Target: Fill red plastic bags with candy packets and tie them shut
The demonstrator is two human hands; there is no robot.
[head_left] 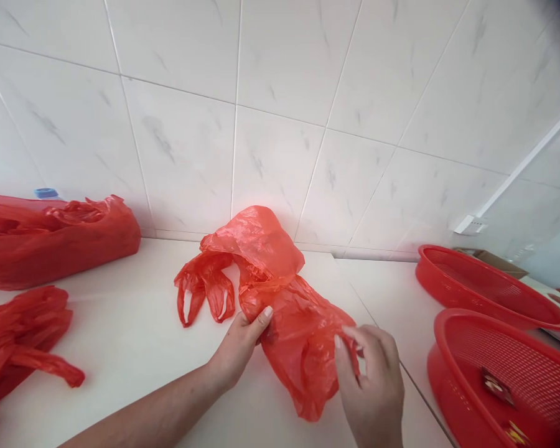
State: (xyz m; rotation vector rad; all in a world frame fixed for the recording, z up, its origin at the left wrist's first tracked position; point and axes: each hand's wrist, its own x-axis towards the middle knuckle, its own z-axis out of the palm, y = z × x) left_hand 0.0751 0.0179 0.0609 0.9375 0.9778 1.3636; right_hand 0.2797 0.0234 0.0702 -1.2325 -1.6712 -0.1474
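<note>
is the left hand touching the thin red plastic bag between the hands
Touching. In the head view, the left hand grips the thin red plastic bag, thumb lying over it.

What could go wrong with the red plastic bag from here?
The red plastic bag looks thin, so it might tear if pulled between the left hand, gripping it, and the right hand at its edge. The loose handle loops near the left hand could also snag.
</note>
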